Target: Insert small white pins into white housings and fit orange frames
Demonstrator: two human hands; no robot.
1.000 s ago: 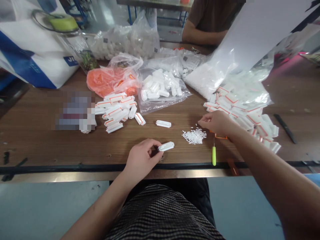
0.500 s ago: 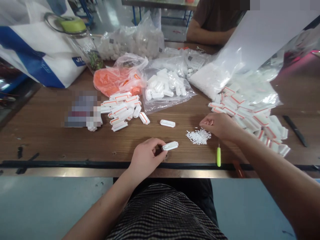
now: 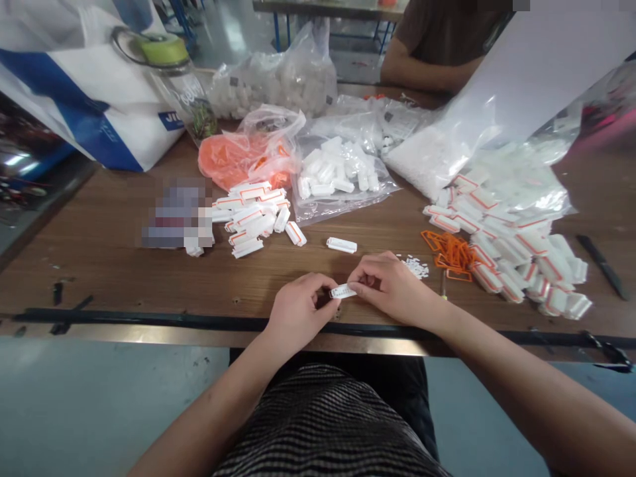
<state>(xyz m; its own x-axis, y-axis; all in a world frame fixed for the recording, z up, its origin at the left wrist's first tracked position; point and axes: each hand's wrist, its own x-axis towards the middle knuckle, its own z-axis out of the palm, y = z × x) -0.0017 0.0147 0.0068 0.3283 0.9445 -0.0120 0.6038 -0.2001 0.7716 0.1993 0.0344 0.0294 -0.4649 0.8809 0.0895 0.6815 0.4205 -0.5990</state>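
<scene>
Workshop, of the light-assembly kind. Evidence: wooden workbench (image 3: 154, 281), heaped white plastic parts (image 3: 514, 246) at right, bagged components (image 3: 278, 86) along the far side, second table (image 3: 330, 8) with blue legs far behind.

Lettering at your far left
On the bag (image 3: 132, 83), you can read "JI" on a blue patch (image 3: 170, 120), the next letter unclear; on the bottle (image 3: 171, 85) beside it, white script (image 3: 193, 96) looks like "Poetry".

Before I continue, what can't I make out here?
Head view:
- Right hand: whether it pinches a peg, hidden by its fingers.
- Held white piece: right end, under that hand.
- White pegs: some, behind that hand.
- Thin tool: lower end, behind the right wrist.
- Blue-and-white bag: top, cut by the upper edge.
</scene>
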